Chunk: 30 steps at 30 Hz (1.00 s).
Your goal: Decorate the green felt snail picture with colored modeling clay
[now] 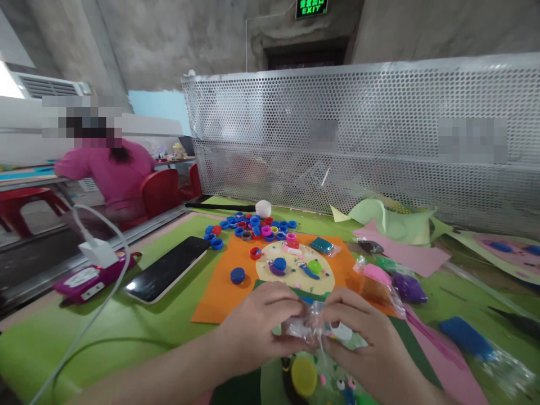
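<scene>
My left hand (261, 329) and my right hand (365, 343) are both closed on a small clear plastic bag (310, 326) that they hold between them, just above the near edge of an orange sheet (219, 289). What is inside the bag I cannot make out. On the orange sheet lies a cream disc (295, 270) with coloured clay shapes and bottle caps on it. Below my hands lies a yellow clay disc (304, 377) on dark green paper.
Several blue, red and pink bottle caps (251, 228) lie at the far side. Left are a black phone (166, 269) and a pink power bank (90, 278) with a white charger. Bags of clay (392, 284) and coloured paper lie right. A perforated metal screen (363, 135) stands behind. A person in pink (112, 171) sits at the left.
</scene>
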{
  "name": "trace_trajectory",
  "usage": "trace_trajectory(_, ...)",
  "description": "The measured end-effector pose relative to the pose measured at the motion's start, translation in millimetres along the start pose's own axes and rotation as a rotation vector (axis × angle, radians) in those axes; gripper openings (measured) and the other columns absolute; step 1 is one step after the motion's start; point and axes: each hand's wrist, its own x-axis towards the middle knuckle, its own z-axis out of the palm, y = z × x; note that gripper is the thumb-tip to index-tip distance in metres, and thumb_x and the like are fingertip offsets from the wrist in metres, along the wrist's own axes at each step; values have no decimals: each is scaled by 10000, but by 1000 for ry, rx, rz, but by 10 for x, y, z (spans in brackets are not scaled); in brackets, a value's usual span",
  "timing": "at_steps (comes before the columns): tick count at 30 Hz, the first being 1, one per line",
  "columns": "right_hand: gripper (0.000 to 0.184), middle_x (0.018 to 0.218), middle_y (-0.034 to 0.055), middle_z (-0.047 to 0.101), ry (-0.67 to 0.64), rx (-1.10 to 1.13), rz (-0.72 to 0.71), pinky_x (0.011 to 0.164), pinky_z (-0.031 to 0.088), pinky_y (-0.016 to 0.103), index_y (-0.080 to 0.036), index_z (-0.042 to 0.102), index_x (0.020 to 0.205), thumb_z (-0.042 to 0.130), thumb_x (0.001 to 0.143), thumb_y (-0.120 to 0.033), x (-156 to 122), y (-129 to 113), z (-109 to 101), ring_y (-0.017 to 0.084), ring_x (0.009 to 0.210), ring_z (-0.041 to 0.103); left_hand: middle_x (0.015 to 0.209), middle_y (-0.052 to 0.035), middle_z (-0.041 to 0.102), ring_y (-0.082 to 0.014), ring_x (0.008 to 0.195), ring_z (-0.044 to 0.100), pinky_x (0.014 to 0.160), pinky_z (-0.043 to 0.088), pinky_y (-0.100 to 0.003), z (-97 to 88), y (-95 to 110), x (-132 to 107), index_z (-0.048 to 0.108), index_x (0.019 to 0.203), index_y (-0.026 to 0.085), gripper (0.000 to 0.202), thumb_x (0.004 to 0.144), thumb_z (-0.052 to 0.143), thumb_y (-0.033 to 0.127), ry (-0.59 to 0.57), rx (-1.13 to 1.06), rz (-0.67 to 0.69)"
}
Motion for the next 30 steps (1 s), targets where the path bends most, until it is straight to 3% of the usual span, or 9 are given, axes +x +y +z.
trace_trajectory(10, 126, 737, 4, 523, -124, -71, 0, 567, 447, 229, -203, 575, 747, 532, 741, -85, -14, 47, 18, 125, 647, 532, 811, -93, 648, -187, 764, 598, 690, 515, -287, 13, -26, 0, 629, 841, 108, 403, 880, 467, 475, -130, -11, -44)
trace_trajectory(15, 66, 738, -4, 535, 12, 18, 185, 561, 436, 225, -219, 537, 732, 523, 779, -174, 50, 73, -110, 115, 622, 506, 883, -89, 661, -180, 856, 609, 779, 504, -295, -122, -99, 39, 619, 925, 130, 380, 886, 462, 474, -44, 90, -57)
trace_trajectory(17, 71, 696, -8, 545, 56, 134, 339, 555, 436, 235, -218, 536, 757, 528, 807, -268, 92, 95, -175, 116, 598, 513, 917, -88, 662, -186, 885, 606, 804, 492, -304, -200, -165, 58, 626, 936, 141, 356, 863, 511, 470, -74, 192, -133)
trace_trajectory(21, 283, 661, -9, 584, 31, 594, 627, 450, 389, 229, -203, 506, 772, 603, 758, -468, 164, 130, -221, 92, 479, 503, 964, -92, 662, -230, 924, 599, 826, 468, -360, -289, -328, 88, 639, 968, 151, 263, 806, 631, 359, -205, 325, -321)
trace_trajectory(24, 346, 741, 14, 629, 23, 845, 741, 447, 390, 226, -188, 499, 728, 698, 674, -466, 174, 149, -162, 90, 497, 533, 912, -73, 680, -266, 880, 618, 783, 470, -390, -266, -450, 75, 664, 897, 178, 196, 740, 697, 291, -344, 389, -452)
trace_trajectory(27, 345, 748, 20, 648, -24, 959, 801, 474, 407, 219, -174, 505, 699, 729, 658, -433, 156, 177, -88, 83, 513, 553, 1009, -102, 664, -315, 966, 593, 822, 442, -434, -216, -522, 35, 630, 1033, 180, 392, 671, 748, 275, -417, 420, -542)
trace_trajectory(30, 353, 765, 24, 670, -76, 1011, 841, 486, 408, 212, -172, 504, 733, 733, 659, -431, 136, 198, -58, 80, 510, 573, 1189, -123, 580, -343, 1091, 513, 892, 386, -485, -201, -504, 13, 513, 1212, 186, 666, 627, 771, 373, -427, 406, -551)
